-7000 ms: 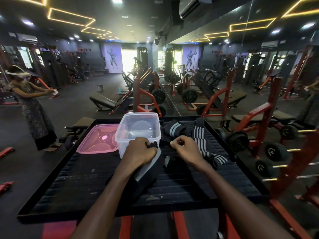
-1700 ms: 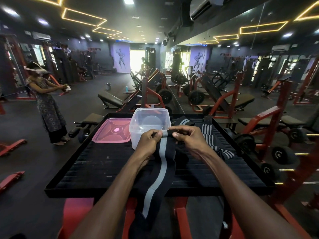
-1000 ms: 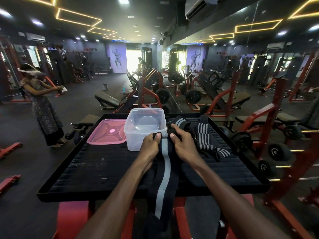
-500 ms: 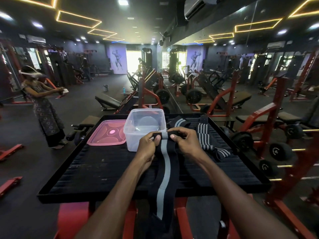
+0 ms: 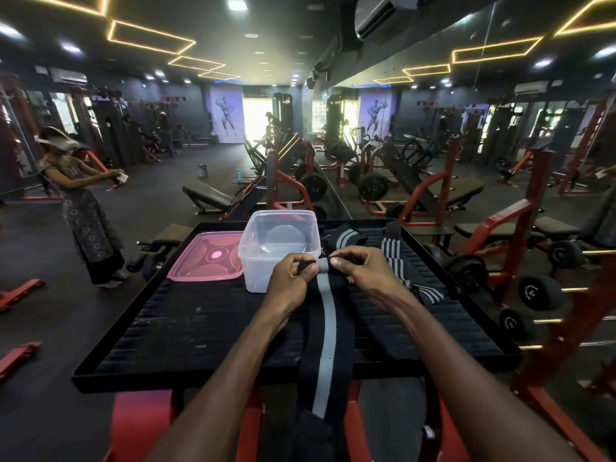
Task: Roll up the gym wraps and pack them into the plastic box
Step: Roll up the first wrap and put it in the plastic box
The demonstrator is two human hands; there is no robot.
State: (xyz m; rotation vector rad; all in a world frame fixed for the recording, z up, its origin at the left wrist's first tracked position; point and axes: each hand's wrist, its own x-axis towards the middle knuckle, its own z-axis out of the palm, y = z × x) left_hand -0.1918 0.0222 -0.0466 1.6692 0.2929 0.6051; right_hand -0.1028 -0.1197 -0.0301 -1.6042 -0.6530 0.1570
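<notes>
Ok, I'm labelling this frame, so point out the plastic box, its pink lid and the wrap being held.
plastic box (image 5: 266, 278), head view, near wall.
pink lid (image 5: 203, 258), head view, top face.
wrap (image 5: 325, 315), head view, grey centre stripe below the hands.

Gym wrap (image 5: 325, 323): black, grey centre stripe. Second wrap (image 5: 398, 261): black, several grey stripes. Plastic box (image 5: 266, 261): clear. Lid (image 5: 206, 258): pink. Tray (image 5: 200, 321): black.

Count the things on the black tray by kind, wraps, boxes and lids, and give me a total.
Gym wraps: 3 (held wrap, rolled wrap, striped wrap)
Clear plastic box: 1
Pink lid: 1
Total: 5
</notes>
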